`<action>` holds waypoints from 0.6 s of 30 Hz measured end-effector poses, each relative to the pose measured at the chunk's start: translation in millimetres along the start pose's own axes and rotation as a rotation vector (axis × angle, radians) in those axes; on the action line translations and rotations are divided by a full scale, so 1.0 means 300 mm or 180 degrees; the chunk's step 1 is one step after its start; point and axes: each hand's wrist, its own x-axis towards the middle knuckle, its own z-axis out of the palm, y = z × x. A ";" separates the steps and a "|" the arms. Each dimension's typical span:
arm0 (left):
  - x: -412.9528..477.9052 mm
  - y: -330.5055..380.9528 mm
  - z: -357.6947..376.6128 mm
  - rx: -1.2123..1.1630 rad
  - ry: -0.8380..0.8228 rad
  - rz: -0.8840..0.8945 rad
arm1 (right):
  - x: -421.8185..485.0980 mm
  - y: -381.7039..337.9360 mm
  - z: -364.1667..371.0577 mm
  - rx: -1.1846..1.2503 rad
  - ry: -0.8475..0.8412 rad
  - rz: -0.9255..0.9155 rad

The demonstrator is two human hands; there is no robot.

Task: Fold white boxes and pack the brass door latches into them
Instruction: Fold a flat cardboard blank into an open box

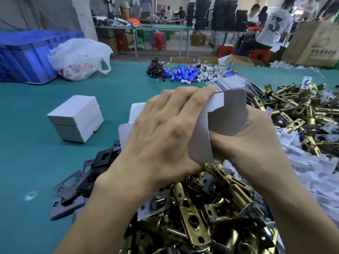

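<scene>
Both hands hold one white cardboard box (227, 114) above the table, its grey inner flaps showing. My left hand (165, 129) curls over its top and left side, fingers reaching the far edge. My right hand (256, 142) grips it from the right and below, thumb against a grey flap. Brass door latches (211, 208) lie heaped under my wrists, with a second heap (297, 109) at the right. Two folded white boxes (77, 118) are stacked to the left. Flat box blanks (233, 84) fan out behind the held box.
Black strike plates (86, 176) lie at the left of the near pile. White plastic inserts (315, 169) spread at the right. Blue batteries with wires (181, 73), a white plastic bag (80, 57) and a blue crate (27, 54) sit farther back. People work at distant benches.
</scene>
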 end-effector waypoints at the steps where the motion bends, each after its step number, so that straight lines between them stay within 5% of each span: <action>1: -0.001 -0.001 0.003 -0.0060 -0.0038 -0.0040 | 0.003 0.008 -0.001 -0.0031 0.0016 0.0029; 11: -0.011 -0.046 0.021 -0.0538 -0.0671 -0.0509 | 0.012 0.051 -0.022 0.0573 -0.0155 0.0492; 18: -0.012 -0.047 0.014 -0.0139 -0.0104 -0.0283 | 0.019 0.049 -0.032 0.0363 -0.0296 0.0544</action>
